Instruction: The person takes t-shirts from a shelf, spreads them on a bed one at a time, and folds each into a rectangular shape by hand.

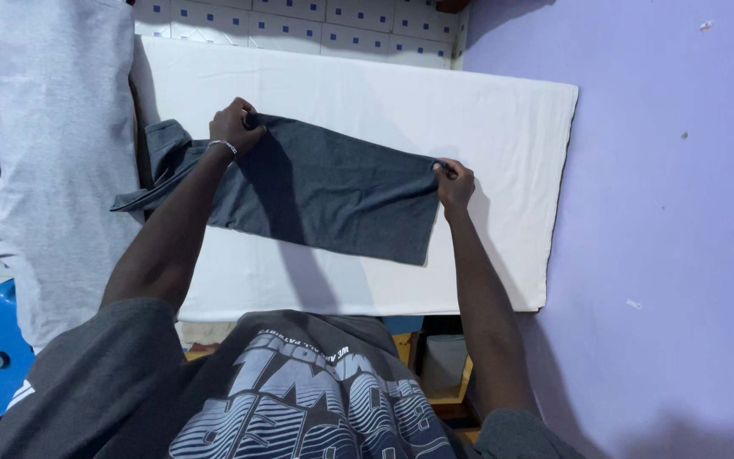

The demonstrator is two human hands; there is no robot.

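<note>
My left hand and right hand each pinch an upper corner of a folded dark grey shirt, frame centre, its long axis running hand to hand across the white-covered tabletop.

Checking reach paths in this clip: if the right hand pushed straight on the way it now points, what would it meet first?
The right hand pinches a corner of the dark grey garment and points away from the person. Straight on lies bare white cloth covering the table, then probably the tiled wall; depth is unclear.
</note>
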